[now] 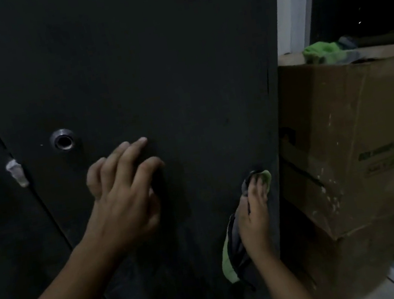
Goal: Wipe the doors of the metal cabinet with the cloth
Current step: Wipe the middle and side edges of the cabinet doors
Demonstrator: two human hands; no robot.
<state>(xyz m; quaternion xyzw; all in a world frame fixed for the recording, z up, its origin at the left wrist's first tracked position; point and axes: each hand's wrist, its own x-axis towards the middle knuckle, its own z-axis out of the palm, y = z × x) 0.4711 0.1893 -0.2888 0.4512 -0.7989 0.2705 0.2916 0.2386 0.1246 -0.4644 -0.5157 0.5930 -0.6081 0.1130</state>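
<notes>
Left of the round lock [62,142], a whitish scrap [16,173] is seen stuck at the seam between the 2 dark doors. Right of the lock and a little below it, the left hand [123,195] is spread on the right door [176,61], fingers apart and lightly bent, tips laid on the metal, nothing held. Further right of the lock and lower, near the door's outer edge, the green-and-grey cloth [228,259] is pressed to the panel by the right hand [254,218], fingers straight and close together over it, its tail hanging below the palm. Far right of the lock, stacked cardboard boxes [343,125] are shown beside the cabinet, another green rag [318,53] lying on top.
</notes>
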